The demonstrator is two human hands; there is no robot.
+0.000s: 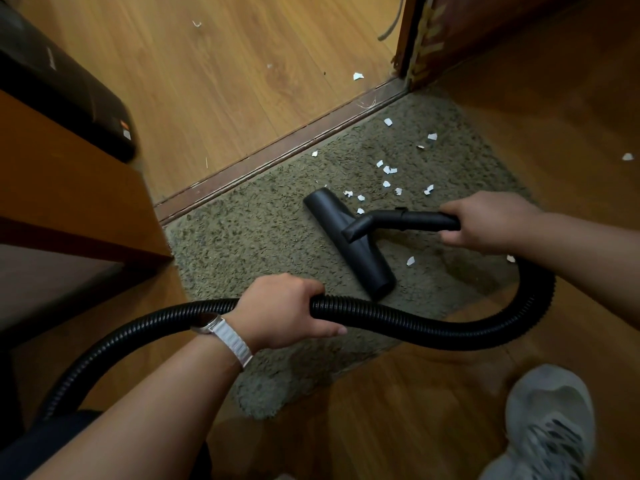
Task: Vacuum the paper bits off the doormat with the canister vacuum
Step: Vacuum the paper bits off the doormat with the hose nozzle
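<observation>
Head view, looking down at a doorway. A grey-green shaggy doormat (249, 230) lies on wood laminate against a brown threshold strip (277, 154). White paper bits (388, 169) are scattered over the mat's far right part, with a few on the floor beyond. A black floor nozzle (349, 237) rests on the mat's middle, just near the bits. The right hand (485, 223) is wrapped around the nozzle's rigid tube (415, 220). The left hand (287, 310), with a white-strapped watch (228, 337) on its wrist, grips the ribbed black hose (433, 327). A grey sneaker (550, 417) is near right. A black case (52, 81) at far left bears a logo too blurred to read.
</observation>
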